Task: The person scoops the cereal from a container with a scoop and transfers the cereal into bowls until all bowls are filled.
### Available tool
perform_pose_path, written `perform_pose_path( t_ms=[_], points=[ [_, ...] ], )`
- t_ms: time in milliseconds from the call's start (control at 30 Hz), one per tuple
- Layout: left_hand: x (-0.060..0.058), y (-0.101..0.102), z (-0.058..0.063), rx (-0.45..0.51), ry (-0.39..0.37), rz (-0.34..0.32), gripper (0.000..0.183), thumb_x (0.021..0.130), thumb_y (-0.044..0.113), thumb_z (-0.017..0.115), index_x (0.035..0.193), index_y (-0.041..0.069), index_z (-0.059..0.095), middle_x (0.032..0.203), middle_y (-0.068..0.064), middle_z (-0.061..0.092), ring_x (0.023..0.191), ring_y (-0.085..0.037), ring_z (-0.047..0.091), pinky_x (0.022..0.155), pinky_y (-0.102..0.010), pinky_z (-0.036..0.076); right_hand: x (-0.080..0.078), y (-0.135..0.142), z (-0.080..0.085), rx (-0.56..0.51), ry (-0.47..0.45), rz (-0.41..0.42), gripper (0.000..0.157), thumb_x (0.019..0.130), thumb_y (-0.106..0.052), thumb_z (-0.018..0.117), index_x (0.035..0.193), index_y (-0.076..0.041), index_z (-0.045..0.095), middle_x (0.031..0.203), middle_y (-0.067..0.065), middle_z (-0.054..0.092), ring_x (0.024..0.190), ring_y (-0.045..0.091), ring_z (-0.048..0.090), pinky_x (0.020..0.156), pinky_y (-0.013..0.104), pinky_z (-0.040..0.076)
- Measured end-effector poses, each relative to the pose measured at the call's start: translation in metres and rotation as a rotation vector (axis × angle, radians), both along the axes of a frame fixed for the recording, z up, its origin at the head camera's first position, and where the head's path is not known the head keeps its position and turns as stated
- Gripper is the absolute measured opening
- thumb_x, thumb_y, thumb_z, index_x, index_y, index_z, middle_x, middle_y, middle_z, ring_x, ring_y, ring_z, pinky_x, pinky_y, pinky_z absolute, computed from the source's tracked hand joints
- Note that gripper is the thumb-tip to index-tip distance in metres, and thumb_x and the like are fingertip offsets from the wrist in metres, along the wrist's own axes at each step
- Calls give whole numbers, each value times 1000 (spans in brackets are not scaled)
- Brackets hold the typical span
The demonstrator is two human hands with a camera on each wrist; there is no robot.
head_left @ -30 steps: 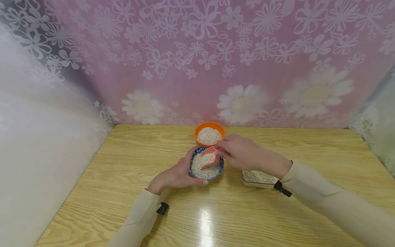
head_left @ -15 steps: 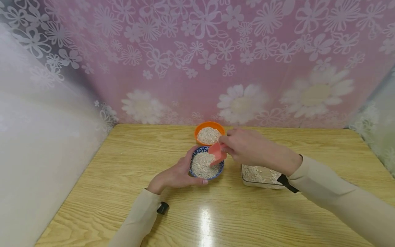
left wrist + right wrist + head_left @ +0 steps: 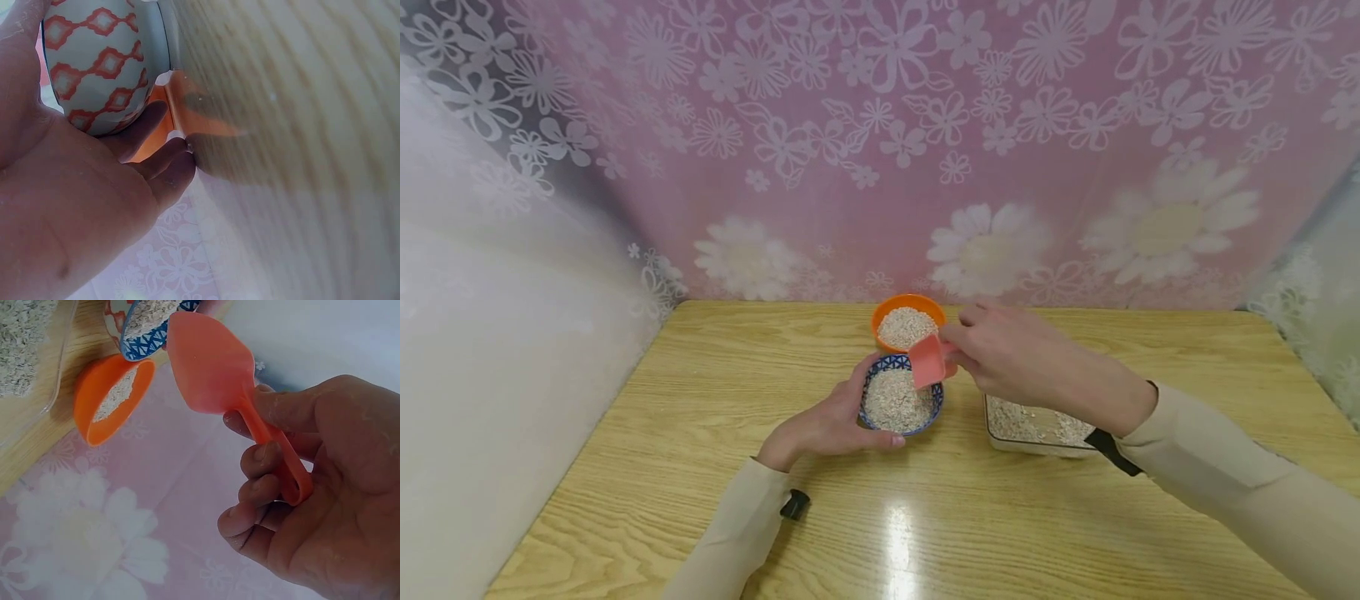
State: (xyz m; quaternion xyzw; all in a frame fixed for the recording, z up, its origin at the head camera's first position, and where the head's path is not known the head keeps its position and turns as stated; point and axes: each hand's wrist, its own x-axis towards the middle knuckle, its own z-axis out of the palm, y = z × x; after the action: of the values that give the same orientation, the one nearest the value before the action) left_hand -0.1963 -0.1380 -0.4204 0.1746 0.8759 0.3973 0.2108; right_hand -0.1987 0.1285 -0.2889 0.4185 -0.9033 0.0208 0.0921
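Observation:
My left hand [image 3: 827,427] holds a small bowl [image 3: 891,362] from the left, thumb along its near side and fingers at its far side. Blue triangles line its inside; red diamonds on white cover the outside of the bowl [image 3: 103,62] in the left wrist view. Pale flakes like oats [image 3: 897,402] fill much of it. In my right hand [image 3: 1011,350] is a pink scoop [image 3: 927,364], its looped handle gripped by curled fingers and thumb [image 3: 294,412]. The scoop's blade is tipped over the bowl's right far rim, and no flakes show on it.
Just behind the patterned bowl stands an orange bowl [image 3: 880,312] of similar flakes. A shallow rectangular container [image 3: 1030,448] with flakes and a bare patch lies below my right wrist. A floral curtain [image 3: 850,233] hangs along the far table edge.
The scoop was level with flakes on it inside the bowl; it has since tipped, emptied and risen toward the right far rim. My right hand shifted right and away; my left stayed put.

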Motion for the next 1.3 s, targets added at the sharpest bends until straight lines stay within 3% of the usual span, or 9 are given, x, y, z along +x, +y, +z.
perform_pose_path(
  t_ms=[100,233,367,500,700,1033,1300],
  points=[
    [0,0,-1,1,4,0,123,81,49,84,165,26,-3,161,-16,32,145,-32,38,116,-56,39,-1,3,-3,-9,16,13,10,96,-15,71,103,-8,72,74,1,57,71,16,46,65,30,42],
    [0,0,-1,3,0,3,124,80,49,84,165,27,-3,162,-15,31,146,-31,37,116,-56,38,-4,8,-9,-44,-50,-4,11,98,-17,69,106,-10,72,75,-1,56,70,15,44,65,30,40],
    [0,0,0,10,9,-1,124,80,47,85,165,26,-2,163,-14,30,147,-30,37,118,-55,36,-9,16,-19,-142,-140,-29,14,100,-18,67,109,-10,74,82,-1,62,70,13,44,64,29,39],
    [0,-1,-1,31,33,-18,122,81,45,85,165,24,0,164,-12,30,147,-29,37,119,-54,35,-10,29,-32,-251,-194,-48,17,100,-19,67,112,-8,73,97,3,71,78,13,52,70,32,44],
    [1,-3,-2,75,60,-34,120,81,42,86,165,21,2,166,-7,26,149,-26,35,121,-52,33,-7,51,-52,-387,-264,-79,19,100,-15,66,117,-9,71,104,2,72,83,13,54,74,35,47],
    [6,-7,-2,55,84,13,118,83,43,84,166,17,4,171,-10,16,156,-30,25,125,-56,26,10,100,-67,-448,-212,-176,20,99,-17,69,118,-16,71,108,-1,73,77,4,54,65,26,45],
    [10,-9,-2,35,91,37,117,83,46,84,166,16,8,171,-11,17,156,-30,24,125,-56,25,22,141,-83,-455,-166,-226,24,93,-13,75,117,-17,71,110,0,73,84,-3,58,63,26,47]
  ],
)
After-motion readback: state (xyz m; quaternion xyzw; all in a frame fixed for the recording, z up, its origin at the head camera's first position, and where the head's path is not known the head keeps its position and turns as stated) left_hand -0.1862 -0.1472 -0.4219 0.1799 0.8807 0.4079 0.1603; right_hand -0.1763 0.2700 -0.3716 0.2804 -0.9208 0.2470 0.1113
